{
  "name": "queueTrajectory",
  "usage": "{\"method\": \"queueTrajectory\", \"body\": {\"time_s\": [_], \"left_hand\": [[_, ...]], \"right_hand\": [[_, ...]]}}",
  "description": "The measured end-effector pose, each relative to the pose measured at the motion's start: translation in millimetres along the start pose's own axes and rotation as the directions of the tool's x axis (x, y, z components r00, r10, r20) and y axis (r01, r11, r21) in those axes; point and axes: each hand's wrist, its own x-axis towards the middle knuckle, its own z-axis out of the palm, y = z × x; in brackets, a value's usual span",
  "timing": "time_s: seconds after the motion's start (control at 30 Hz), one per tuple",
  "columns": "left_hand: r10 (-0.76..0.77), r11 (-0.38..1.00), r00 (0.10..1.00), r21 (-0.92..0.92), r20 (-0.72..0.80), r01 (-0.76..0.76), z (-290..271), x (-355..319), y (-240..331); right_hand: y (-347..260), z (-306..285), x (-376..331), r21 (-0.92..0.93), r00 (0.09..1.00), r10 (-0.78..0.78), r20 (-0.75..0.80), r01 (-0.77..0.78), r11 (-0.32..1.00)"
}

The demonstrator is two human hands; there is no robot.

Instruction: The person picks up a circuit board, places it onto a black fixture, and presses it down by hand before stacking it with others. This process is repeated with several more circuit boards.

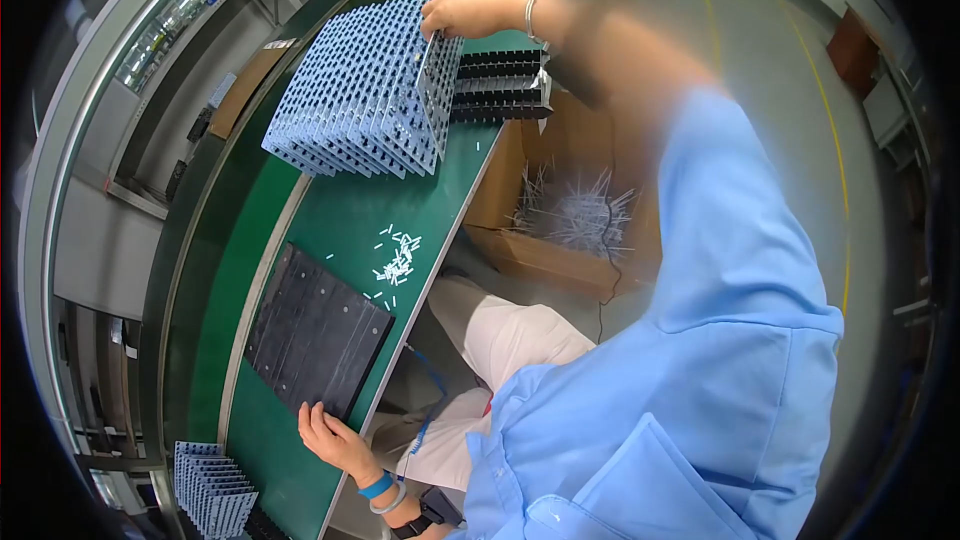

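My right hand is stretched toward the far end of the bench. Its fingers close on the upper edge of the end panel, a pale board, probably a circuit board panel. Behind that one, several similar panels stand upright in a close row, dotted with dark parts. My left hand rests with fingers extended at the near edge of a flat black plate, nothing visibly held in it. Small white pins lie scattered between the plate and the panels.
Black slotted rails extend beside the panels. An open cardboard box on the floor holds thin clear strips. Another row of panels stands at the lower left. The green bench has a metal edge, and a blue cord hangs beside it.
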Motion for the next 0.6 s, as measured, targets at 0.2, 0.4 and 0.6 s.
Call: {"method": "queueTrajectory", "body": {"time_s": [0.2,0.4,0.6], "left_hand": [[0.0,0.997,0.999,0.074,0.044,-0.004,0.6,2.0,4.8],[0.01,0.996,0.999,0.084,0.04,-0.014,0.8,3.0,2.0],[0.021,0.997,0.999,0.071,0.027,-0.023,1.7,2.5,2.1]], "right_hand": [[8.1,20.2,7.5,-0.041,1.0,-0.002,0.027,0.003,0.999],[10.3,27.4,15.5,-0.078,1.0,0.006,-0.02,-0.008,0.997],[3.8,24.2,17.0,-0.122,0.999,0.034,0.012,-0.033,0.992]]}}
